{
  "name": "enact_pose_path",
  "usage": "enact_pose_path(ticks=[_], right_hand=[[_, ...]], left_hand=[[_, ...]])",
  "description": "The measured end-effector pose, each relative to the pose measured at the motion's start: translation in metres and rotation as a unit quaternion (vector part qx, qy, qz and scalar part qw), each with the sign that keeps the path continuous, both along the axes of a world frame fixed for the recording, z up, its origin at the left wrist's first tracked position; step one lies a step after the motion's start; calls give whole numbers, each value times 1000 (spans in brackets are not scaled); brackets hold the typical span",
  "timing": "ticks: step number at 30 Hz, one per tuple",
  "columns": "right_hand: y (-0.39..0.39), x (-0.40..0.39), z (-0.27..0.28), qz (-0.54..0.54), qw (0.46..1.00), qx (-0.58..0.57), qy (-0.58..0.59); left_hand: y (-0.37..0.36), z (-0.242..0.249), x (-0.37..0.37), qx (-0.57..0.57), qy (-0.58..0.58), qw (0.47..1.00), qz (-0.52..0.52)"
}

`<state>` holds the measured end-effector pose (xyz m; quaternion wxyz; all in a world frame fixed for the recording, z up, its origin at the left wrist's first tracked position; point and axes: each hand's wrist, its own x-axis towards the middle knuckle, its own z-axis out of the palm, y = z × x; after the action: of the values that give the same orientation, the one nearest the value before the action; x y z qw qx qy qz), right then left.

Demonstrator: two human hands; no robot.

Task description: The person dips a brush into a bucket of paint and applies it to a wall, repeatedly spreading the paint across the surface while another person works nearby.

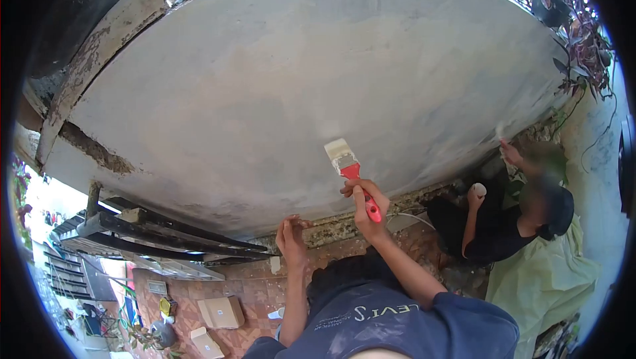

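Note:
A paintbrush with a red handle and whitish bristles is held in my right hand, its bristles up against the pale wall. White paint coats the bristles and part of the metal band. Lower and to the left, my left hand is raised near the foot of the wall, its fingers loosely curled and apart, with nothing visible in them. The wall surface is patchy grey and off-white.
A co-worker crouches at the right, one hand at the wall, the other holding a white cup. Dark metal bars lean at the lower left. Cardboard lies on the tiled floor. Purple plants hang at the upper right.

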<state>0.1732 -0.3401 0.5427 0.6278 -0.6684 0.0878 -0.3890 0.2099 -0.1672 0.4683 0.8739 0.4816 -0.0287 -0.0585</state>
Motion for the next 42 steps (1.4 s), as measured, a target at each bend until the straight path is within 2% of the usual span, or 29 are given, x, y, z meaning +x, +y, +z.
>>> enact_pose_path(ticks=[1, 4, 9, 12, 14, 18, 20, 23, 26, 28, 29, 32, 34, 37, 39, 41, 42], right_hand=[[0, -2, 0, -4, 1000, 2, 3], [-5, 2, 39, -31, 987, -89, -128], [-39, 42, 118, -56, 928, -200, -309], [-43, 61, 127, -69, 924, -193, -323], [-41, 63, 104, -57, 933, -176, -307], [-24, 44, 28, -50, 966, -146, -206], [-14, 35, -16, -35, 989, -92, -109], [-6, 26, -70, -54, 995, -51, -62], [3, 9, -93, -50, 998, -21, 14], [9, -2, -128, -45, 998, 15, 35], [12, -4, -134, -35, 997, 51, 54], [16, -5, -146, -46, 994, 60, 74], [14, 12, -117, -49, 996, 61, 49], [10, 31, -45, -50, 997, 52, -11], [10, 32, 4, -44, 997, 44, -41], [10, 25, 44, -18, 992, -2, -127], [10, 24, 58, -14, 992, -1, -125]], left_hand=[[-1, 2, 1, -1, -10, 1000, -5], [-4, 9, 3, -1, -28, 1000, -14], [-2, 11, -5, 2, -21, 999, -33], [4, 6, -13, 9, -15, 999, -42], [10, -5, -14, 11, -4, 1000, -24], [23, -3, -20, 0, 11, 1000, -8], [33, -9, -18, 39, 15, 999, -2], [42, -8, -15, 14, 11, 1000, -19], [44, -7, -16, 22, 4, 1000, -6], [43, -12, -18, 23, 7, 1000, -5], [42, -11, -19, 25, 9, 1000, 0], [41, -6, -26, 31, -18, 999, -25], [42, -7, -28, 34, -15, 999, -24], [42, -5, -31, 27, -19, 999, -18], [42, -5, -31, 20, -19, 1000, -10], [45, -6, -31, 22, -12, 1000, 1], [47, -7, -31, 22, -9, 1000, 5]])
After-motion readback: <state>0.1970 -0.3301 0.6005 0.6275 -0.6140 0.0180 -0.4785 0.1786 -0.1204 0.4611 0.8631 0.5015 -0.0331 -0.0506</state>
